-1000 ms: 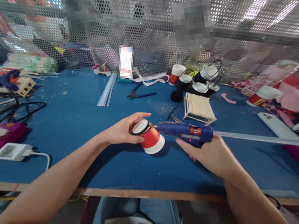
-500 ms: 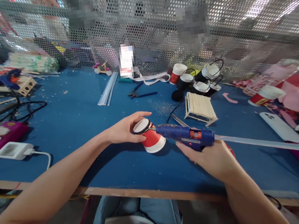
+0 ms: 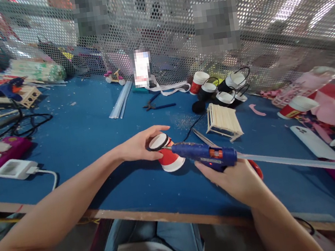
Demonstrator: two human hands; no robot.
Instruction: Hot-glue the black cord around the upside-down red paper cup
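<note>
Has a tapered paper cup (image 3: 169, 159) in the left grip (image 3: 136, 146), clamped around the narrower upper part, with the thumb (image 3: 155, 156) pressed on the near side. Shows smooth red paper along the wall, a white stretch around the wide end, and a black band (image 3: 159, 148) encircling the narrow end, just around a pale round base. Sits wide end downward at the blue table (image 3: 151, 193), resting or slightly lifted, impossible to tell which. Tips its long axis so as to point the narrow end up and toward the left grip, the wide end down and toward the right grip (image 3: 239, 180). Closed firmly, in the right grip, about the handle of a glue gun (image 3: 203, 153) of hard blue plastic, with an orange inset and a tiny red light. Stretches lengthwise between both grips, aiming a thin metal nozzle (image 3: 167, 147) at the cup near the black band, touching or not, cannot tell. Ends in a slender translucent glue stick (image 3: 295, 161) reaching past the right grip. Includes, beyond the right grip, metal scissors (image 3: 203, 137), partly covered, and a slatted wooden stand (image 3: 225, 120); beyond the left grip, blue-handled pliers (image 3: 166, 105).
</note>
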